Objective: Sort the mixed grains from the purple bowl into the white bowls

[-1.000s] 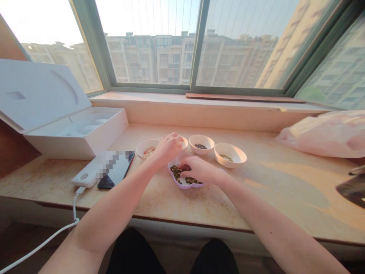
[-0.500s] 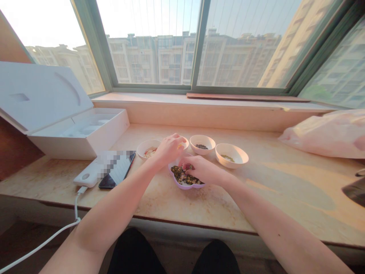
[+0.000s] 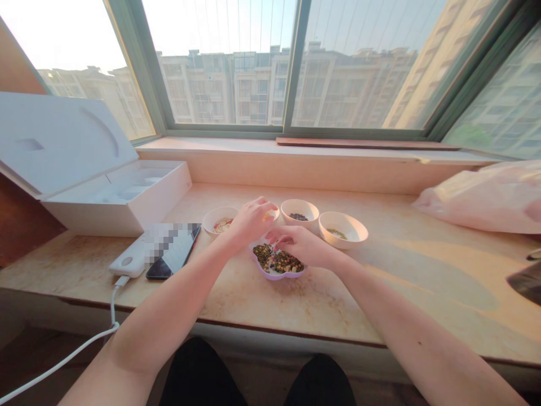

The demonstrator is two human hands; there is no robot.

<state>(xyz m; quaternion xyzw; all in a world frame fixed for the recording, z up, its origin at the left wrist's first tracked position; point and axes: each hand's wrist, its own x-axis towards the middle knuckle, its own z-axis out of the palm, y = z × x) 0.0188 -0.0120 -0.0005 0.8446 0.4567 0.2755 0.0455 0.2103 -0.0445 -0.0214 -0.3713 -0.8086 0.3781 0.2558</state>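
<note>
Left hand (image 3: 250, 221): over the partly hidden small white round bowl (image 3: 276, 215) with yellow bits; fingers bent, can't tell if released or pinching anything. Right hand (image 3: 306, 246): above the lilac scalloped-edge dish (image 3: 276, 277), fingers loosely curled, not clenched; can't tell if a grain is between the tips.

Mixed green, brown and dark beans (image 3: 287, 263) lie in the lilac dish, on the counter (image 3: 380, 299) just on the near side of the bowl row. Row: white bowl with pale and reddish flat pieces (image 3: 210, 219) at left, yellow one next, white bowl with dark beans (image 3: 300, 207) right of that, white bowl with small green beans (image 3: 357, 230) at far right.

My read on handling: pieces are small and hard, likely to roll. Thumb-and-index pinch from above, light pressure, other fingers tucked. Keep wrists off the thin rims, hands from crossing. Open low inside a bowl to limit bounce.
</note>
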